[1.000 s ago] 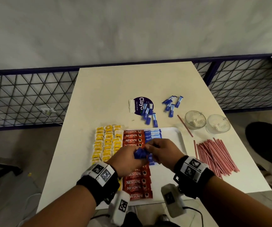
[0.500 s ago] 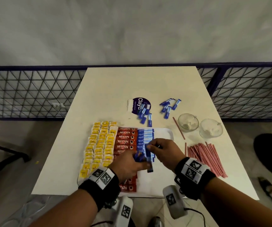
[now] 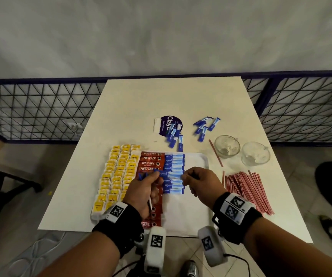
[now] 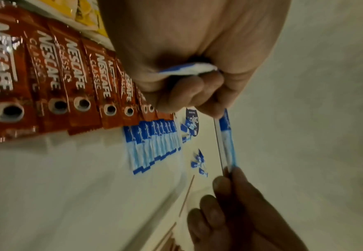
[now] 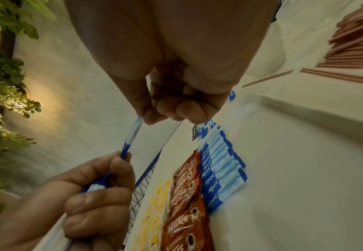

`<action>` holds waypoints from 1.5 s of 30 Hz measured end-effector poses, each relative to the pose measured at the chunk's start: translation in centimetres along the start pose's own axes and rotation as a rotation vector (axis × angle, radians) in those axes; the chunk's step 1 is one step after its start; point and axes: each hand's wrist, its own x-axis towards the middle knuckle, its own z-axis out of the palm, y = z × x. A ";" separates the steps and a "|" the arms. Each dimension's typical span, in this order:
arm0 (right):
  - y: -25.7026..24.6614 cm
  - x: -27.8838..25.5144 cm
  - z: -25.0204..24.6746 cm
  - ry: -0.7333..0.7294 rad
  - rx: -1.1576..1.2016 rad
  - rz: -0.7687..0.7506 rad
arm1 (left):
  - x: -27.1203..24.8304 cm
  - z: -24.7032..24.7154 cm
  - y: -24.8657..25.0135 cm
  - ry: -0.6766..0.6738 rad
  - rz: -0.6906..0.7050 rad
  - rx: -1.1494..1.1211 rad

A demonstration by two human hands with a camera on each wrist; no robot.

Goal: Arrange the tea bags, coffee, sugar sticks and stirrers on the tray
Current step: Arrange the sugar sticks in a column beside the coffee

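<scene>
A white tray lies near the table's front edge. On it are yellow tea bags at the left, red coffee sticks in the middle and a column of blue sugar sticks. My left hand grips a small bundle of sugar sticks in its curled fingers. One sugar stick stretches between both hands above the column. The left fingertips pinch its dark end and my right hand pinches its pale end. Red stirrers lie in a heap right of the tray.
Loose sugar sticks and more on a purple round pack lie behind the tray. Two glass cups stand at the right with a single stirrer beside them. A blue mesh railing runs behind the table.
The right hand drew one sugar stick from the left hand's bundle. That stick pointed toward me half a second ago and is now held crosswise between both hands over the sugar column.
</scene>
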 end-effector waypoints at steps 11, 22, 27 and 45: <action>6.4 1.2 -0.1 -0.139 -0.215 0.393 | 2.6 -4.7 0.4 0.090 0.040 0.378; 6.0 1.8 2.0 -0.081 -0.501 0.417 | 3.5 -5.6 0.6 0.061 0.066 0.403; 5.9 1.9 2.3 -0.062 -0.582 0.390 | 3.5 -5.6 0.7 0.058 0.064 0.409; 4.1 1.9 1.8 -0.027 -0.752 0.288 | 2.9 -6.0 1.1 -0.082 0.063 0.749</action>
